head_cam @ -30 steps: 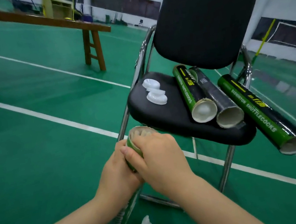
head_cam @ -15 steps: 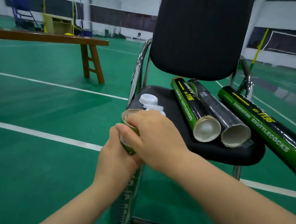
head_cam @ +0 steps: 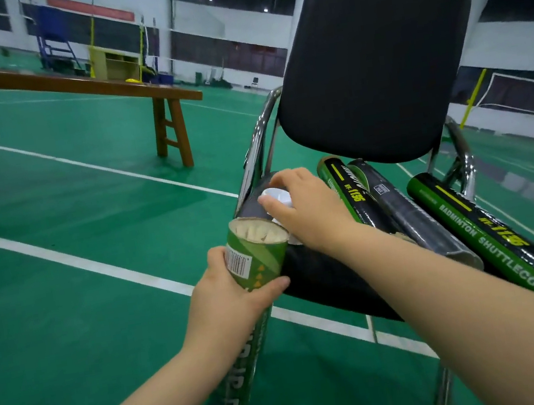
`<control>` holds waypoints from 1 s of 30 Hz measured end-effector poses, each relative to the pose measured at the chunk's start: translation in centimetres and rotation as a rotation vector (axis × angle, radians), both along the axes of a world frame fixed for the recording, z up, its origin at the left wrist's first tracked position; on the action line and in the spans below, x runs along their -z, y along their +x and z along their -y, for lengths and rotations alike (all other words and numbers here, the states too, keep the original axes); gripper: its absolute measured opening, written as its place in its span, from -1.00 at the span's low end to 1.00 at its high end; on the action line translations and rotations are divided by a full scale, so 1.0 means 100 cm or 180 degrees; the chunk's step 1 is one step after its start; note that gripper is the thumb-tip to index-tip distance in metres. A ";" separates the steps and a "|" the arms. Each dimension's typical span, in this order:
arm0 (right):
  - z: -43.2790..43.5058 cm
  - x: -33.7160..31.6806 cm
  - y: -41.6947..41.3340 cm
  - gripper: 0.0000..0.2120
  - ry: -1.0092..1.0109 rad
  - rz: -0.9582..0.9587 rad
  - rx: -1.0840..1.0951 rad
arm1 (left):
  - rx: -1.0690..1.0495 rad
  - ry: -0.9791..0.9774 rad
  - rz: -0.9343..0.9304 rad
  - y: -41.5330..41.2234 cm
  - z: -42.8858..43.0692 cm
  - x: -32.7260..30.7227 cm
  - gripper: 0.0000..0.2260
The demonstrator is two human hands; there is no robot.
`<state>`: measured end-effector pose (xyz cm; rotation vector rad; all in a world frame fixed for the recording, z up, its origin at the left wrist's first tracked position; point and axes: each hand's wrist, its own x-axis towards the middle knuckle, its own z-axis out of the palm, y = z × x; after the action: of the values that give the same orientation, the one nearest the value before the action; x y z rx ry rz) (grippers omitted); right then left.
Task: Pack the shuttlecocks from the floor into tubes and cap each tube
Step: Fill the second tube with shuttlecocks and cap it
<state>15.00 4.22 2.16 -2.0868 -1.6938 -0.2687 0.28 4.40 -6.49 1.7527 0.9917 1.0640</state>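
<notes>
The left hand (head_cam: 224,298) grips a green tube (head_cam: 259,255) near its open top, just in front of the chair (head_cam: 374,71); shuttlecocks (head_cam: 259,231) show inside. The right hand (head_cam: 308,210) pinches a white cap (head_cam: 277,196) on the chair's seat. Three other tubes (head_cam: 347,193) lie on the seat too.

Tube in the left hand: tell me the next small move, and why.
Probably lift the white cap off the chair seat and bring it over the tube. The right hand pinches the cap, the left hand holds the tube, and its mouth is open with feathers showing near the rim, so it looks full and uncapped.
</notes>
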 end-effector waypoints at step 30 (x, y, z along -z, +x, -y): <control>0.040 0.014 -0.053 -0.82 0.1064 -0.1680 -0.0195 | -0.0003 -0.0127 0.0079 -0.018 0.026 0.013 -0.52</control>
<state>9.74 0.25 0.79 -1.6684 -1.2907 0.0227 -1.57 1.79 -7.82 1.7032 0.9920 1.0572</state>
